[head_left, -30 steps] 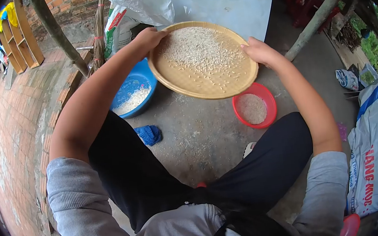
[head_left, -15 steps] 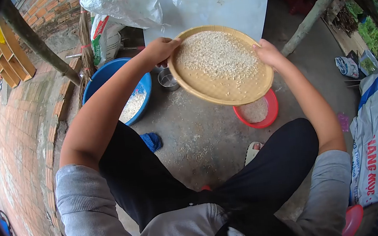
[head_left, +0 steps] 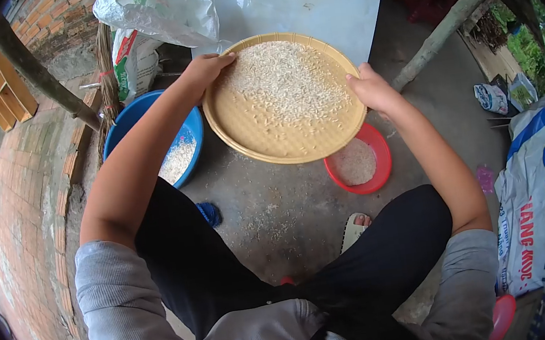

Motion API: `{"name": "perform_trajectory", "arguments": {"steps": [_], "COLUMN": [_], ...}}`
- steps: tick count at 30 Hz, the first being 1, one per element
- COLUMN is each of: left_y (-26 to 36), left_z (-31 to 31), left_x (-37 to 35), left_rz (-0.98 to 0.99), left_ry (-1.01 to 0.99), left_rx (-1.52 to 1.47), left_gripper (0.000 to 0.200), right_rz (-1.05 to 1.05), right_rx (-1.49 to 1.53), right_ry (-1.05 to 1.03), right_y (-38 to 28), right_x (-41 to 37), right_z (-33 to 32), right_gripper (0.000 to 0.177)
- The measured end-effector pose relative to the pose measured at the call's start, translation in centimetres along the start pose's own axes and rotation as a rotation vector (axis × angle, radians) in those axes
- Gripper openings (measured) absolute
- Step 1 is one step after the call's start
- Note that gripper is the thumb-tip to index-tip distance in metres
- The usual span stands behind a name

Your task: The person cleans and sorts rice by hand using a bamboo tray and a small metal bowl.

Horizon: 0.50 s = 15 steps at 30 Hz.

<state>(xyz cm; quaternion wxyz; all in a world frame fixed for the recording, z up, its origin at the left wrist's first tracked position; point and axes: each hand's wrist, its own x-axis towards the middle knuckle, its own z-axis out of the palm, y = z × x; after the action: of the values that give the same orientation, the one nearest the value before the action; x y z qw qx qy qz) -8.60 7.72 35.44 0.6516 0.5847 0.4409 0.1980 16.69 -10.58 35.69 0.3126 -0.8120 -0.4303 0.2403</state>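
A round woven bamboo winnowing tray (head_left: 262,141) is held up in front of me by its rim. Rice grains (head_left: 289,77) lie heaped toward its far side, thinning out over the near part. My left hand (head_left: 208,73) grips the tray's left edge, its thumb on top and the other fingers mostly hidden. At the opposite edge my right hand (head_left: 373,91) is closed on the rim, thumb above. Below the tray on the right is a red bowl (head_left: 387,165) with grain in it. A blue basin (head_left: 194,135), also holding grain, sits behind my left forearm.
Scattered grains (head_left: 271,220) dot the concrete floor. Plastic sacks (head_left: 160,11) and a pale board (head_left: 307,5) stand ahead. A wooden pole (head_left: 450,19) slants at the right, near a large printed sack (head_left: 544,193). Another pole (head_left: 43,72) leans at the left beside brick paving.
The tray and both hands have shifted left in view, uncovering more of the red bowl. The grains have spread slightly on the tray. The whole view has moved a little too.
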Motion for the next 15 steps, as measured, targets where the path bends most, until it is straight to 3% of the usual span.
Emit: {"name": "perform_trajectory", "arguments": {"steps": [1,2,4,6,8,9,10,12,13,15], "left_y": [-0.7,-1.6,-0.6,-1.5,0.1,-0.2,0.1,0.1,-0.5,-2.0], "left_z": [0.7,1.8,3.9,3.0,0.2,-1.5,-0.7,1.6,3.0,3.0], "left_x": [0.4,0.8,-2.0,-0.6,-0.7,0.3,-0.4,-2.2,-2.9,-1.5], "left_rz": [0.047,0.091,0.044,0.122,0.072,0.035,0.042,0.023,0.058,0.032], "left_ry": [0.045,0.09,0.019,0.12,0.086,-0.046,-0.043,0.151,0.151,0.228], "left_rx": [0.02,0.051,0.239,0.036,-0.052,-0.172,-0.178,-0.151,-0.209,-0.043], "left_gripper": [0.035,0.035,0.041,0.037,0.035,0.032,0.032,0.032,0.031,0.031], "right_rz": [-0.06,-0.063,0.093,0.11,0.074,0.056,0.048,-0.004,0.087,0.058], "right_rx": [-0.085,0.042,0.121,0.18,0.168,0.125,0.119,0.06,0.226,0.179], "right_ry": [0.034,0.0,-0.02,-0.032,-0.072,-0.074,-0.073,-0.139,-0.139,-0.082], "right_y": [1.6,3.3,3.5,2.3,-0.7,-0.8,0.4,3.4,3.9,4.9], "right_x": [1.6,2.9,3.2,2.3,0.3,0.4,1.5,4.1,4.2,4.8], "right_z": [-0.6,-1.4,-2.5,-1.7,-0.3,0.3,0.3,-0.2,-0.5,0.8], "right_gripper": [0.03,0.028,0.027,0.028,0.03,0.032,0.032,0.038,0.038,0.038]}}
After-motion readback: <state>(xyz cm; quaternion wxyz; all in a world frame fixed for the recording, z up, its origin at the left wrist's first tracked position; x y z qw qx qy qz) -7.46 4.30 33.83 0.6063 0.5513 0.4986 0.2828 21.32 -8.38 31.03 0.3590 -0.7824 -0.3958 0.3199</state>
